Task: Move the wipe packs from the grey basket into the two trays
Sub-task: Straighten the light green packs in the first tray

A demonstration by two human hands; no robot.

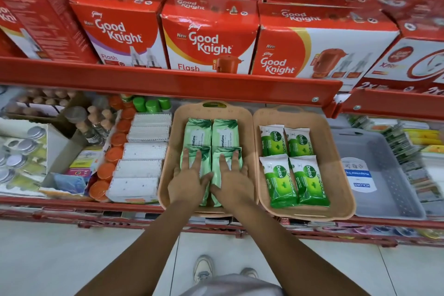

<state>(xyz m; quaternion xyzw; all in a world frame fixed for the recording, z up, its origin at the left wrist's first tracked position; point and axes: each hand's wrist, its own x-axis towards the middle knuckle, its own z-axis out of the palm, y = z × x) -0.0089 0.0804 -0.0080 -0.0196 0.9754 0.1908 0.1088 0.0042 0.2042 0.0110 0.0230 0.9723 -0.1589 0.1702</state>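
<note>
Two beige trays stand side by side on the shelf. The left tray [168, 163] holds several pale green wipe packs [199, 133] in two columns. My left hand [189, 179] lies flat, fingers spread, on the near left pack. My right hand [231, 176] rests flat on the near right pack [217, 187] beside it. Neither hand grips anything. The right tray [336, 175] holds several green-and-white Dettol wipe packs [278, 180] in two rows. The grey basket [384, 175] stands to the right of the trays; only a label sheet [358, 176] shows inside it.
White boxes [141, 166] and orange-capped bottles [107, 170] fill the shelf left of the trays. Small packets [408, 151] are stacked right of the basket. A red shelf edge [168, 84] with Good Knight cartons [211, 38] overhangs the trays' far ends. My shoes [204, 269] stand on the pale floor.
</note>
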